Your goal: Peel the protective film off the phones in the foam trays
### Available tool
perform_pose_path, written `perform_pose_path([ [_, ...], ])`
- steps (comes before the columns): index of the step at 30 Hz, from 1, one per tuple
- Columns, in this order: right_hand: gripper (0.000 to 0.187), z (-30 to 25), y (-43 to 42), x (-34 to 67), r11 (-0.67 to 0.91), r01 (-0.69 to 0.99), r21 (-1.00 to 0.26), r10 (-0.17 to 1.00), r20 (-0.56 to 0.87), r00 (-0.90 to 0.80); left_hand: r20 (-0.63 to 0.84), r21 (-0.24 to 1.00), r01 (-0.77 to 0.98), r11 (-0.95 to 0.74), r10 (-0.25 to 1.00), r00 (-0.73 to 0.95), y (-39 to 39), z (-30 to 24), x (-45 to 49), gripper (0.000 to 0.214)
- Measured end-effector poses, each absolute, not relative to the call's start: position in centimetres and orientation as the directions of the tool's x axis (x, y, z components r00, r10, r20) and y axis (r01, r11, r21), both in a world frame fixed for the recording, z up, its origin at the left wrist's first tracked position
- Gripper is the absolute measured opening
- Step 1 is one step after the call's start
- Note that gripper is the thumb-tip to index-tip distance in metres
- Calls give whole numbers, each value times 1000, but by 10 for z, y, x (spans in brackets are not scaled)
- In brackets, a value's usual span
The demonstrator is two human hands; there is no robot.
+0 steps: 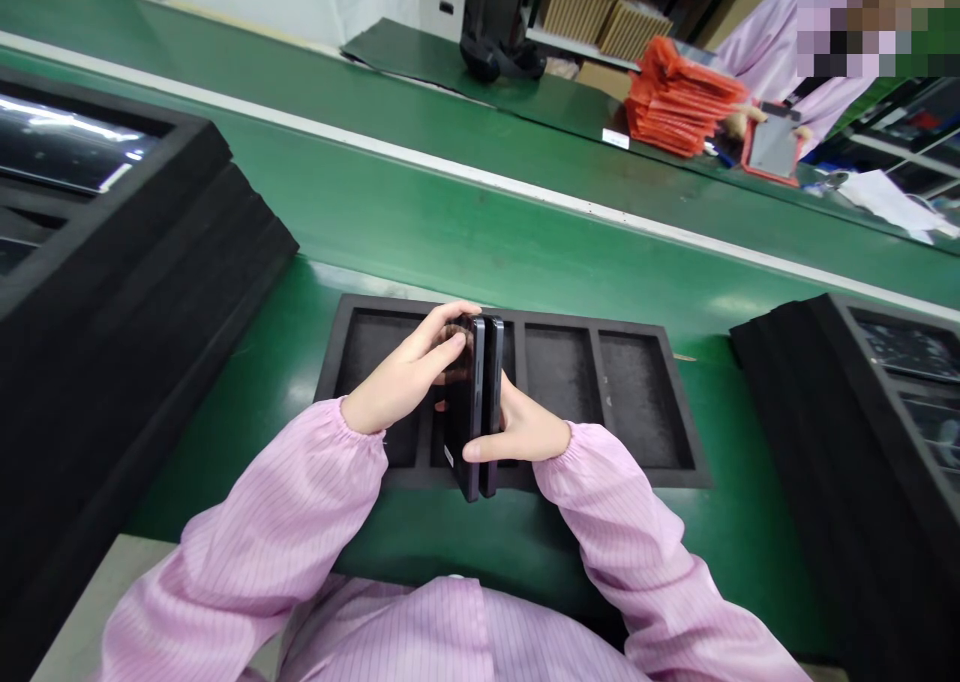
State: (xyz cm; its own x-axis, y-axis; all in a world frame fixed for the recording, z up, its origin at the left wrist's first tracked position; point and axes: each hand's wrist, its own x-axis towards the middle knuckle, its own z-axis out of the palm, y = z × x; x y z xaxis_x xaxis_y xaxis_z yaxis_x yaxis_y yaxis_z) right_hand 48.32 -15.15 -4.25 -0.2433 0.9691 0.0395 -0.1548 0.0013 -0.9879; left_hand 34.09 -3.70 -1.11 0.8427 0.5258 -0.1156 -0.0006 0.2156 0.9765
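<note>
Two dark, flat devices that look like smartphones stand on edge side by side in front of me, a narrow gap between them. On the glossy face of the left phone (461, 417), my left hand (409, 367) has its fingers wrapped near the top end. My right hand (529, 422) grips from the other side, its thumb reaching across the right phone (493, 402) to the left phone's edge. Its other fingers are hidden behind. Beneath the phones lies a black foam tray (679, 402) with several rectangular compartments, the visible ones without phones.
Stacks of black foam trays stand at left (187, 222) and right (810, 402), with glossy screens in their top compartments. Across the green bench (450, 222), red pouches (675, 102) are piled beside a co-worker's hands holding a device (775, 142). Black straps (499, 57) lie nearby.
</note>
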Motion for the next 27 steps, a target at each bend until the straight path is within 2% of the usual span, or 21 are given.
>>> perform_pose_path([
  [7,108,-45,-151,483,49,-194,-980,966,95,-239,-86,979,-29,204,531,843,-39,-11,340,30],
  [16,111,-47,-151,483,43,-183,-982,970,84,-227,-40,984,-58,167,531,847,-39,-12,339,30],
  [21,119,-47,-152,482,31,-161,-986,974,66,-218,-35,991,-39,126,534,845,-39,-11,336,32],
  [27,119,-46,-152,480,83,-159,-984,975,113,-191,27,989,-98,110,519,854,-42,-9,334,29],
])
